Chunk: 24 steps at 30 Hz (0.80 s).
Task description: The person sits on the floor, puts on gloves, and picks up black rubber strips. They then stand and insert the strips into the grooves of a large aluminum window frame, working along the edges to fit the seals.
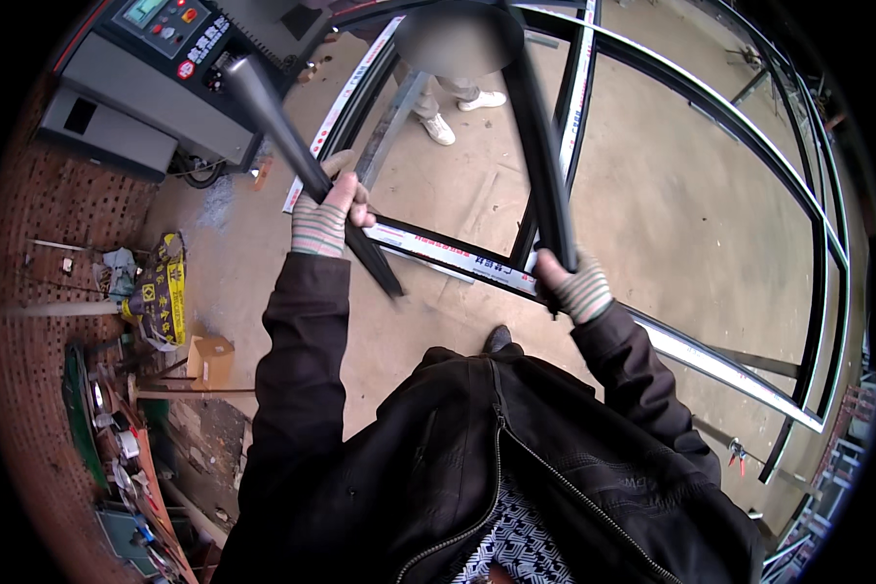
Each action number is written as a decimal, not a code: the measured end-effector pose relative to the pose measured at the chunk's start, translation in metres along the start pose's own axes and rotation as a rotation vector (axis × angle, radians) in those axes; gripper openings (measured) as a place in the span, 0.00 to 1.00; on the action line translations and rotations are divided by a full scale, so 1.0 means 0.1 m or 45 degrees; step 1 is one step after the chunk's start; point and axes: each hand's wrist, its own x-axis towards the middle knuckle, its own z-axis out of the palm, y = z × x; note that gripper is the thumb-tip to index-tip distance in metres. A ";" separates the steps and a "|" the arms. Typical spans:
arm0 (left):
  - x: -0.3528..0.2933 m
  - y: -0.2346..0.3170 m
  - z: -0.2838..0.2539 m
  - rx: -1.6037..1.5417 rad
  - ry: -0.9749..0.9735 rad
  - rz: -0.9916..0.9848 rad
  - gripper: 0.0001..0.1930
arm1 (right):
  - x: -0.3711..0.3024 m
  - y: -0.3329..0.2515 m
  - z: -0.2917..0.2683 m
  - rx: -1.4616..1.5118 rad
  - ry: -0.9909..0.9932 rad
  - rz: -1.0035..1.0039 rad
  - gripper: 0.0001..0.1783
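My left hand, in a striped fingerless glove, is closed around a dark metal bar. The bar slants from upper left to lower right, with its lower end past my wrist. My right hand, gloved alike, grips the lower end of a long black bar that runs up and away from me. Both bars are above a large black metal frame whose edges carry white printed film. Part of the right fingers is hidden behind the bar.
A grey machine with a control panel stands at the far left. Beyond the frame, a person in white shoes stands on the floor. A yellow bag, a cardboard box and a cluttered shelf lie along the left side.
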 end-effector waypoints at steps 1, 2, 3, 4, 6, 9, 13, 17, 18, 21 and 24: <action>0.12 0.03 -0.04 0.237 -0.030 -0.029 0.23 | 0.07 0.17 -0.14 -0.025 0.140 -0.052 0.15; 0.25 0.01 0.05 0.623 0.026 -0.157 0.29 | 0.08 0.27 -0.29 0.063 0.255 -0.073 0.14; 0.38 -0.19 0.02 0.947 -0.031 0.307 0.34 | 0.06 0.35 -0.38 0.160 0.346 -0.093 0.12; 0.44 -0.32 -0.11 1.103 -0.143 0.315 0.36 | 0.05 0.41 -0.46 0.186 0.436 -0.088 0.11; 0.44 -0.34 0.09 1.293 -0.443 0.219 0.43 | 0.00 0.63 -0.76 0.211 0.698 -0.075 0.09; 0.50 -0.41 0.21 1.725 -0.664 0.254 0.37 | -0.07 0.97 -1.12 0.282 1.015 -0.163 0.09; 0.68 -0.41 0.20 1.819 -1.019 0.149 0.25 | -0.15 1.03 -1.25 0.343 1.308 -0.168 0.11; 0.88 -0.55 0.16 1.986 -1.289 0.432 0.22 | -0.21 1.16 -1.35 0.370 1.463 -0.178 0.15; 0.91 -0.61 0.13 1.997 -1.334 0.382 0.22 | -0.21 1.15 -1.33 0.323 1.533 -0.144 0.16; 0.96 -0.66 0.07 2.077 -1.466 0.171 0.25 | -0.23 1.02 -1.27 0.244 1.611 0.004 0.20; 1.01 -0.72 -0.02 2.000 -1.533 0.174 0.29 | -0.20 0.95 -1.20 0.269 1.685 0.055 0.22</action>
